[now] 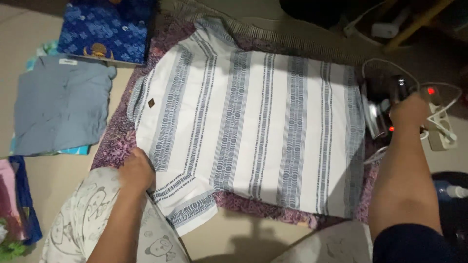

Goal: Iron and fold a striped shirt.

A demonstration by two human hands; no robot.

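Note:
A white shirt with blue patterned stripes [253, 126] lies spread flat on a purple patterned cloth [114, 141] on the floor. My left hand [136, 170] rests on the shirt's near left part, by the sleeve, fingers closed on the fabric edge. My right hand [409, 112] grips the handle of an electric iron [382, 109] that stands at the shirt's right edge, a red light glowing on it.
A folded grey garment [61, 104] and a blue patterned cloth [105, 29] lie at the left. A white power strip [441, 129] with a red switch and cords sits right of the iron. My knees in printed trousers [83, 219] are at the bottom.

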